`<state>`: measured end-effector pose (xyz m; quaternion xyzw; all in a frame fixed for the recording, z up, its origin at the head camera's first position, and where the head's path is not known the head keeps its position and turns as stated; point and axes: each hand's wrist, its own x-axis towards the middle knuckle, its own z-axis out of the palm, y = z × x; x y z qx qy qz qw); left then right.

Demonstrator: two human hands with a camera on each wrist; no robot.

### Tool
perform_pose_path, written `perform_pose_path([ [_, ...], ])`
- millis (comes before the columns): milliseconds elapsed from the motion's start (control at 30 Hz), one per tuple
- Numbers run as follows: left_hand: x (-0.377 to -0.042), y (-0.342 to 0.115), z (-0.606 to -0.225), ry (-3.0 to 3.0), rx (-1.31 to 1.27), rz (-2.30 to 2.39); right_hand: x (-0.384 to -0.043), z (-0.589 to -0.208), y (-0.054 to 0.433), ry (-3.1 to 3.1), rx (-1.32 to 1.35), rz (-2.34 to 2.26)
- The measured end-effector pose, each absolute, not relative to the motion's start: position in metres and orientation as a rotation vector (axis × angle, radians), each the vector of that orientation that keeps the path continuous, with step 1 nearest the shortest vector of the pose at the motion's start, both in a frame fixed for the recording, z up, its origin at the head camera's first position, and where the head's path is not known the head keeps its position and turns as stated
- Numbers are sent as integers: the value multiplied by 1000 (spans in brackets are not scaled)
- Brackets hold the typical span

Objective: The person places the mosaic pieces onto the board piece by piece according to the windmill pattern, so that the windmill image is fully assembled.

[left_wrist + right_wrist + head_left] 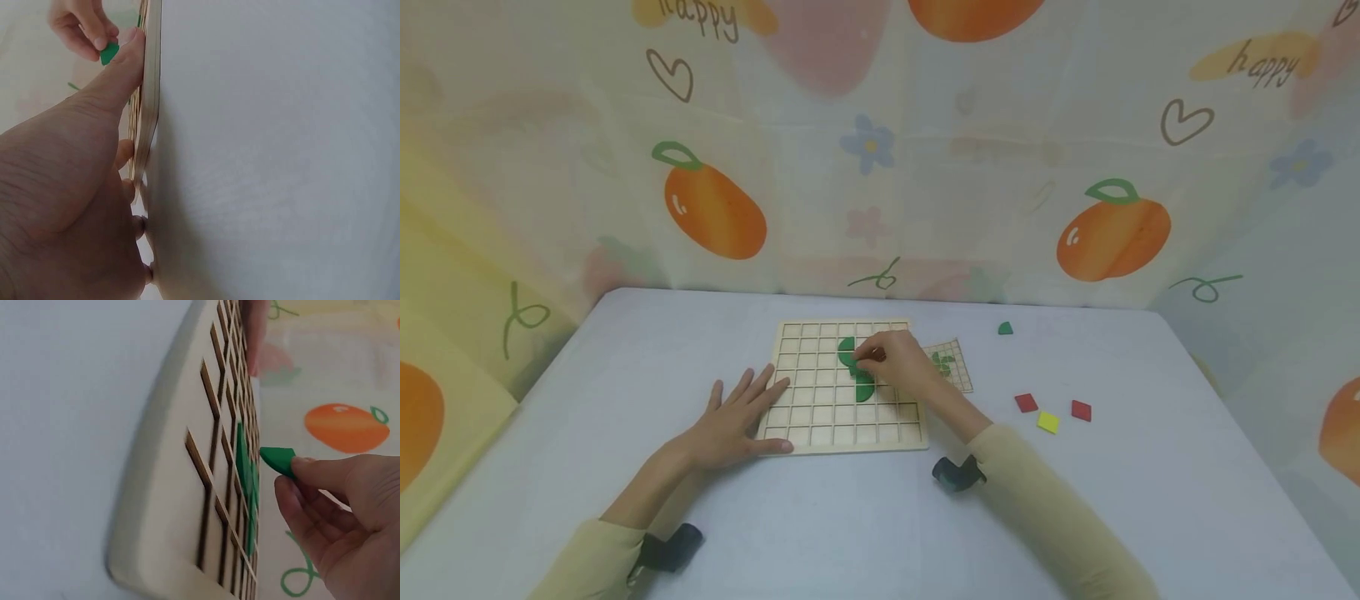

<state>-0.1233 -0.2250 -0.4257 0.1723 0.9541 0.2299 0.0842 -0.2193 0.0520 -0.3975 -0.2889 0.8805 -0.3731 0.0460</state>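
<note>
A wooden grid board (pixel 832 435) lies flat on the table. My left hand (pixel 730 423) rests at its left side with fingers spread; the thumb and fingertips touch the board's edge. Above the board, my right hand (pixel 901 365) pinches a green quarter-circle piece (pixel 278 460) between thumb and fingers. The right wrist view shows this piece raised off the grid. Other green pieces (pixel 865 388) sit in the board's squares beneath the right hand, which partly hides them in the head view. The left wrist view shows the left thumb (pixel 119 75) along the board's edge.
Right of the board lies a small grid card (pixel 962 377) with a green pattern, partly covered by the right hand. Farther right are a loose green piece (pixel 1005 328), a red tile (pixel 1026 403), a yellow tile (pixel 1048 422) and another red tile (pixel 1081 410). A printed curtain stands behind.
</note>
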Motion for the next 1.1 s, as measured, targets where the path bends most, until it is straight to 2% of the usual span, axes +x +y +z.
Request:
perform_pose_path([
  [1100,-122,-226,-427,2851,522,695,-215,-405,30,2702,-845,-1021],
])
